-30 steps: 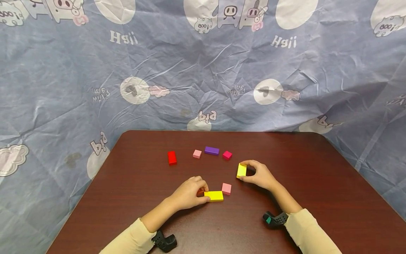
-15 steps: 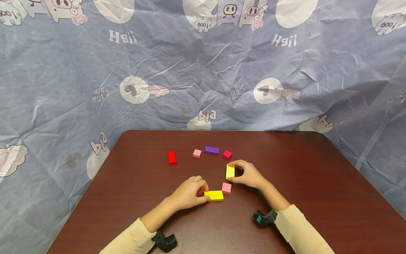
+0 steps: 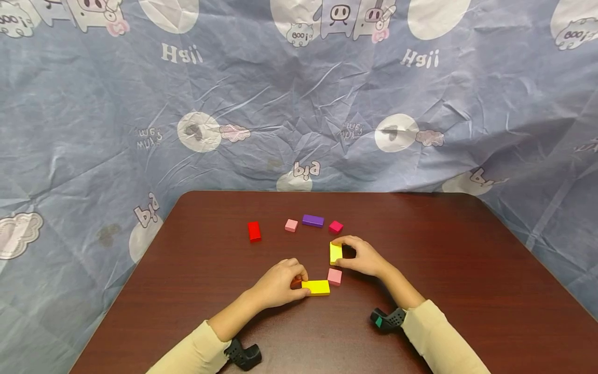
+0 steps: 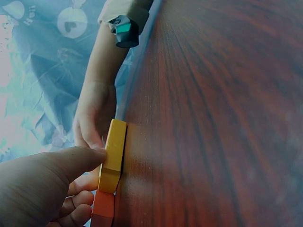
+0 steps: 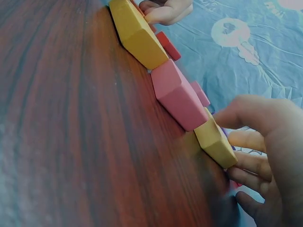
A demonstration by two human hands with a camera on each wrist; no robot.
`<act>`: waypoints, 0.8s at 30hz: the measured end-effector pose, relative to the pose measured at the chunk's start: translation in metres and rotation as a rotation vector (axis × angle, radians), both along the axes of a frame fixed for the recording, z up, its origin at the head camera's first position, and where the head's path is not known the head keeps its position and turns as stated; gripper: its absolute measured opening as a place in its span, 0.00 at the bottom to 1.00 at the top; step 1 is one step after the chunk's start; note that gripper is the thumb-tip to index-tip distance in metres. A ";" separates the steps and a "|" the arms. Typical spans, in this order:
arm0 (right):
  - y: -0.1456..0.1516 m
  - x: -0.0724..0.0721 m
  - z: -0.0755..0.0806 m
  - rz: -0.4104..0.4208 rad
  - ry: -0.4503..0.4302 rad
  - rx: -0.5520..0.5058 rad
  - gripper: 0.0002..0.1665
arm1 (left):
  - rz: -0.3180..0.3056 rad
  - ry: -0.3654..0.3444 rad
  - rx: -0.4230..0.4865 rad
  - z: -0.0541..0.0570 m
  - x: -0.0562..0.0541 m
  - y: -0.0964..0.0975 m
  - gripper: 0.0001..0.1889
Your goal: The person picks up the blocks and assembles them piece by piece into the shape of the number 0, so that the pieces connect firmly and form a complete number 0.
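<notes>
My left hand point(image 3: 279, 284) pinches a long yellow block point(image 3: 317, 288) lying flat on the table. Partly hidden by those fingers, an orange block point(image 4: 103, 209) touches the yellow block's end in the left wrist view. A pink block point(image 3: 334, 277) sits at the yellow block's other end. Just beyond the pink one, my right hand point(image 3: 364, 256) grips a second yellow block point(image 3: 335, 253) between thumb and fingers, its length pointing away from me. The right wrist view shows this yellow block point(image 5: 216, 141) close behind the pink block point(image 5: 177, 94).
Farther back on the dark wooden table point(image 3: 420, 223) lie a red block point(image 3: 254, 231), a small light pink block point(image 3: 291, 225), a purple block point(image 3: 313, 221) and a crimson block point(image 3: 336, 227). A blue printed cloth point(image 3: 261, 104) hangs behind the table.
My right hand has slid left with its yellow block, from the right of the pink block to just behind it. The left hand has stayed in place.
</notes>
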State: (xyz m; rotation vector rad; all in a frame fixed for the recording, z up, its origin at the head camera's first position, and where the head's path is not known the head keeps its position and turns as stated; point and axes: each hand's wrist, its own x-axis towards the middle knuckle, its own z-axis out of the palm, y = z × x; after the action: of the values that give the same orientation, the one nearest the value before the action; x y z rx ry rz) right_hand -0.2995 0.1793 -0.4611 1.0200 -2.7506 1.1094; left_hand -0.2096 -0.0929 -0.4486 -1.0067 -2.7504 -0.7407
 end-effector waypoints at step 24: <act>-0.004 0.006 0.002 0.070 -0.030 -0.030 0.23 | -0.002 0.001 -0.001 -0.002 0.000 0.000 0.11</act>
State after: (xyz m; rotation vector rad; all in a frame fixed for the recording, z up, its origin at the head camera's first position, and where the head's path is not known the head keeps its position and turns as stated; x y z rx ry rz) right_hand -0.2931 0.1752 -0.4595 1.1135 -2.7320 1.1818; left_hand -0.2099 -0.0929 -0.4506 -1.0096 -2.7496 -0.7390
